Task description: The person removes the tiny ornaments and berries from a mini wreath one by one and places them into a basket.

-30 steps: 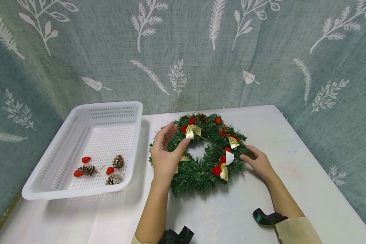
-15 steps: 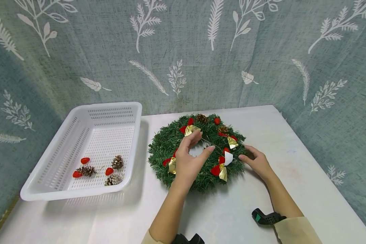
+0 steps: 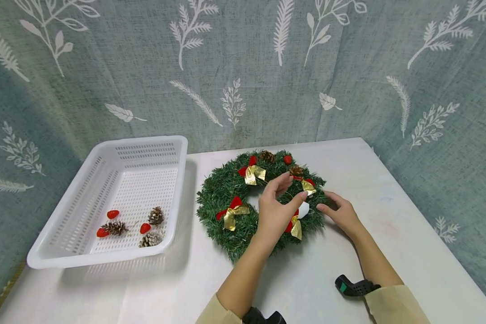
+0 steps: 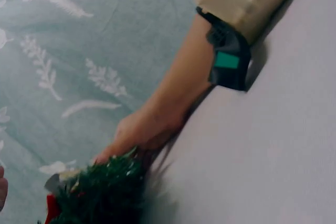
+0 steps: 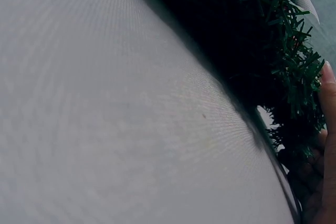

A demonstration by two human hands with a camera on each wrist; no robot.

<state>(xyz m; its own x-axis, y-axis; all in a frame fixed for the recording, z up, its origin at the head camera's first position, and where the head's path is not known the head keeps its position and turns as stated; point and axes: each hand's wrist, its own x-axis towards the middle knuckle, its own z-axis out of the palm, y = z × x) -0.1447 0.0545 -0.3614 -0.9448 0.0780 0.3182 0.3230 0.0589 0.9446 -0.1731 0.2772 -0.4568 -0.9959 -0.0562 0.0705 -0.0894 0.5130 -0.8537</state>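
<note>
A green Christmas wreath [image 3: 214, 191] lies on the white table in the head view. On it sit red-and-gold bows [image 3: 231, 215], brown pine cones [image 3: 267, 156] and a small red ornament [image 3: 287, 159]. My left hand [image 3: 276, 213] hovers over its right front part, thumb and fingers apart, with nothing visible between them. It partly hides a bow [image 3: 295, 227] with a small white piece [image 3: 303, 210] beside it. My right hand [image 3: 342, 216] grips the wreath's right edge; in the right wrist view its thumb [image 5: 328, 95] lies along the greenery, its other fingers in shadow below.
A white plastic basket [image 3: 183, 180] stands on the table to the left. Inside are pine cones [image 3: 155, 216] and red ornaments [image 3: 113, 214]. A patterned grey-green cloth [image 3: 146, 90] hangs behind the table [image 3: 389, 216].
My left hand has moved rightward across the wreath, from its left side to the right front bow, uncovering the left bow. My right hand has stayed at the right edge.
</note>
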